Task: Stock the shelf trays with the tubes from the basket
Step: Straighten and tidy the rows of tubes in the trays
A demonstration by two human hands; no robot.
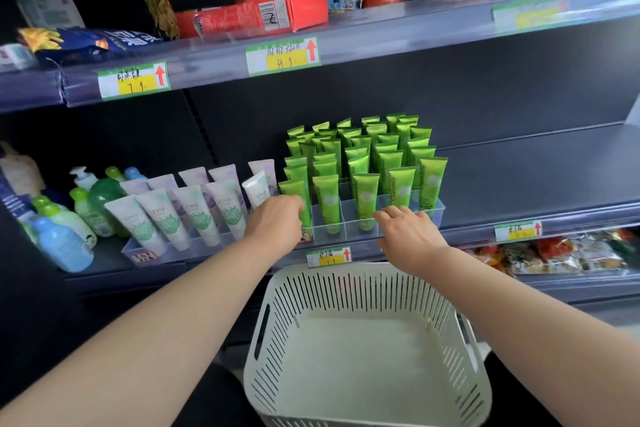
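Far left of the middle shelf: a cluster of pump and cap bottles (65,243), blue and green, too overlapped for a firm count. Next, the left tray (194,250) holds about ten white tubes (194,211) in two rows, caps down, crimped ends up, long axes leaning back and to the left. Your left hand (277,218) sits at the near left corner of the clear tray (346,230). Its fingers curl round the front-left tube (294,192), and the thumb is hidden. The green tubes (365,194) fill that tray in five columns, with five in the front row. The back rows overlap, so the depth is roughly seven rows and the total only about thirty-five. All stand caps down, flat crimped ends up, long axes close to vertical, fanning slightly outward at the edges. Your right hand (408,236) is at the tray's front wall, fingers loose and spread, holding nothing; whether the fingertips touch the wall cannot be told. One white slotted basket (346,291) sits below the shelf edge, between your forearms.
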